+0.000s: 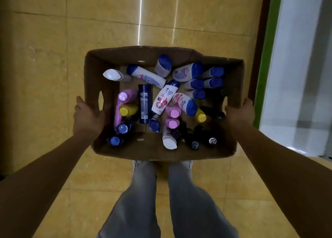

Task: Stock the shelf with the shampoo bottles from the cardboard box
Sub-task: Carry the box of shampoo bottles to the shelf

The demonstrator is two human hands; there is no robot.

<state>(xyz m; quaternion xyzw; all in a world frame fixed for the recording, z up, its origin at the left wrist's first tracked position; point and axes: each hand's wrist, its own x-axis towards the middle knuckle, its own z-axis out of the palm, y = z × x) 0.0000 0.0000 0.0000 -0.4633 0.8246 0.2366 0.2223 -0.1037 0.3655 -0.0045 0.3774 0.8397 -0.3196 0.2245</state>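
Observation:
An open cardboard box (pixel 154 151) hangs above the floor in front of me, carried between my two hands. My left hand (pixel 88 115) grips its left wall near a cut-out handle hole. My right hand (pixel 239 111) grips the right wall. Inside lie several shampoo bottles in a loose jumble: white ones with blue caps (pixel 165 97), pink ones (pixel 173 112), yellow-capped ones (pixel 125 110), a dark blue one (pixel 144 103) and black ones (pixel 212 111). No shelf is in view.
Yellow-beige floor tiles (pixel 53 76) spread all around. My legs in grey trousers (pixel 188 201) stand just under the box. A green frame (pixel 265 58) and a pale glass panel (pixel 301 76) run along the right side.

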